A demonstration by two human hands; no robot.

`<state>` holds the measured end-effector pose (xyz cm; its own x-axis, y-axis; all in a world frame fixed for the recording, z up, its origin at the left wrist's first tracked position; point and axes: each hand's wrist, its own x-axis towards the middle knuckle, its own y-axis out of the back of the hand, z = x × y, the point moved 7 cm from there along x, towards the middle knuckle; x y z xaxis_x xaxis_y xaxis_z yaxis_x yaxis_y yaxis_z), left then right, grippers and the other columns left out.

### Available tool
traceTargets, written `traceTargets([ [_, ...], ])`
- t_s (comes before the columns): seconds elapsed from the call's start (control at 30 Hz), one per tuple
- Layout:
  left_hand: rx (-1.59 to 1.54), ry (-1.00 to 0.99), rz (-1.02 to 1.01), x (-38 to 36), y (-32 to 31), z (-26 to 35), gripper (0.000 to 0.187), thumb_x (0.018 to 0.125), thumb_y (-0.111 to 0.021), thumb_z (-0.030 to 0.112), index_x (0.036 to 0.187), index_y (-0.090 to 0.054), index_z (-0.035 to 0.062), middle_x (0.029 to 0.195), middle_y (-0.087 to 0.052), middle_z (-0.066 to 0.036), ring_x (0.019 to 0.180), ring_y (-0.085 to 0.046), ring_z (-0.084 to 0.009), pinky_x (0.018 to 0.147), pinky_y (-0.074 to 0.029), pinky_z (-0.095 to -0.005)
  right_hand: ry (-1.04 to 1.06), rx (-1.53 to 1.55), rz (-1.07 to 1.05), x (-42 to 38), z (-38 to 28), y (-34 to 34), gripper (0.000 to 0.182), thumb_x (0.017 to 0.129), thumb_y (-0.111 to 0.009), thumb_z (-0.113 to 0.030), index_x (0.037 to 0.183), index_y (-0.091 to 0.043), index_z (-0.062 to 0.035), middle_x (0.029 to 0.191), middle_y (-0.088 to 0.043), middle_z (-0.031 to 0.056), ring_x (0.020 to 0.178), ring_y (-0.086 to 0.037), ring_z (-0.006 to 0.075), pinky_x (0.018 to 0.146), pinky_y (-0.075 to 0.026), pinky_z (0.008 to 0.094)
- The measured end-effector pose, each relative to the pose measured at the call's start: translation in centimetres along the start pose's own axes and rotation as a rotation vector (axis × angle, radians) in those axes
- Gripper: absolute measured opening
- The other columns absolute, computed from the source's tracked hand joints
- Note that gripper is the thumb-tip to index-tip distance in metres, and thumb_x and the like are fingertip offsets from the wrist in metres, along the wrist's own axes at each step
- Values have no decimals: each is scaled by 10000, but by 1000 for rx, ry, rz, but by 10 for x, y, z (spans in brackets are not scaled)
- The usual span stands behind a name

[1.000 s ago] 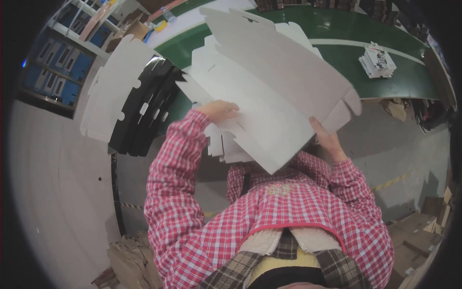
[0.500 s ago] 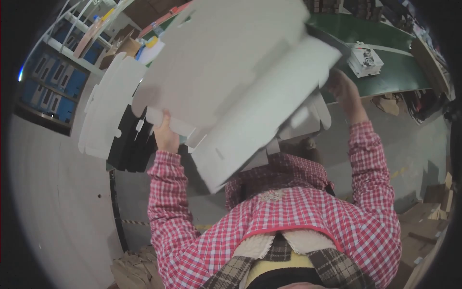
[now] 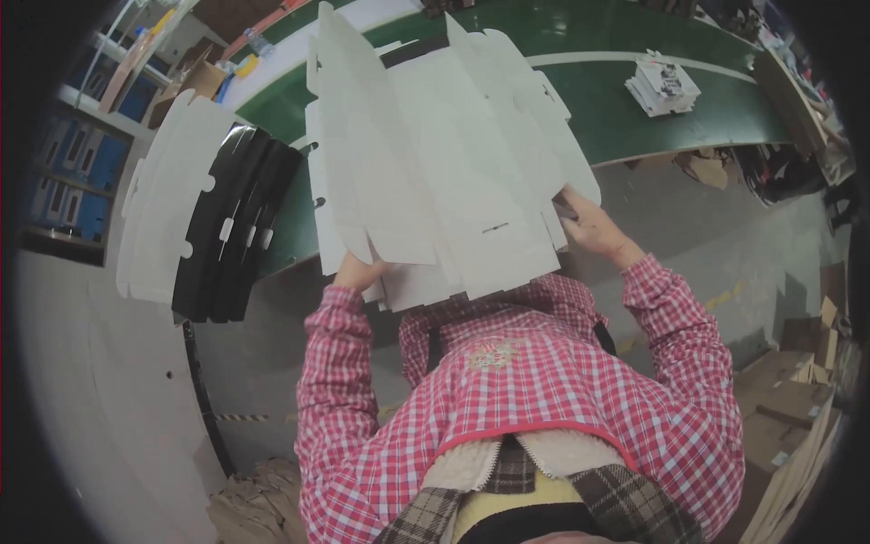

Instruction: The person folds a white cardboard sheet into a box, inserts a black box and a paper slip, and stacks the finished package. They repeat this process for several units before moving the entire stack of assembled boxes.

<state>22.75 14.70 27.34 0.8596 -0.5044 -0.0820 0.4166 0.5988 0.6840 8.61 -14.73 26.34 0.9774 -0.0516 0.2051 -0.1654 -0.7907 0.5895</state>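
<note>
A large white cardboard box blank (image 3: 471, 181), creased and with side panels partly raised, lies over the near edge of the green table (image 3: 616, 118) in front of my body. My left hand (image 3: 361, 272) is closed on its near left corner, with the fingers partly hidden under a flap. At the right near edge, my right hand (image 3: 594, 225) grips a side flap, thumb and fingertips partly covered by the cardboard. More cardboard edges show beneath the blank, so it may rest on others.
Left of the blank stand several black and white folded boxes (image 3: 222, 227) in a row. A small pile of white printed pieces (image 3: 663, 86) sits on the table at the right. Brown cartons (image 3: 784, 399) lie on the floor at lower right. A yellow-capped bottle (image 3: 246, 65) is at back left.
The blank has come down from a raised, tilted position to lie flatter and squarer before me. My right hand has moved down and toward me; my left has shifted slightly right.
</note>
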Motion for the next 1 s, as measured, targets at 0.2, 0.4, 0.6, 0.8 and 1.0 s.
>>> traceTargets([
  [0.2,170,205,-361,130,-66,-84,990,532,-796,392,1296,-270,46,1309,-363,-136,1195,-337,-298,1034,-264,-411,17,17,-116,84,13,-5,869,695,-557,-48,1386,-31,-85,1371,-273,174,1231,-332,313,1015,-259,389],
  [0.4,-288,18,148,126,-39,18,693,702,-700,282,1227,-354,-12,1189,-465,-175,1108,-439,-305,979,-353,-389,220,-218,176,141,34,-42,859,716,-615,-118,1363,-58,-15,1335,-279,237,1176,-365,378,959,-342,416],
  [0.6,-336,70,150,139,-52,3,835,670,-711,362,1273,-275,-17,1247,-403,-187,1148,-402,-304,999,-327,-386,238,-358,-137,101,31,-50,796,706,-527,92,1321,-21,85,1376,-76,287,1257,-186,409,1050,-211,427],
  [0.8,-314,-22,275,96,-18,-35,829,802,-312,639,1297,-292,-26,1331,-313,-205,1266,-253,-312,1070,-133,-372,85,108,-8,110,-4,-42,400,922,-324,-266,1222,-339,-2,1263,-334,142,1178,-303,254,1006,-209,360],
  [1.0,-365,350,507,-56,-49,-77,877,774,-278,642,1327,-210,-35,1380,-220,-188,1298,-159,-307,1073,-69,-353,-235,-51,-117,67,-2,-138,556,828,-401,-565,673,-473,-37,710,-472,68,624,-459,207,599,-373,340],
])
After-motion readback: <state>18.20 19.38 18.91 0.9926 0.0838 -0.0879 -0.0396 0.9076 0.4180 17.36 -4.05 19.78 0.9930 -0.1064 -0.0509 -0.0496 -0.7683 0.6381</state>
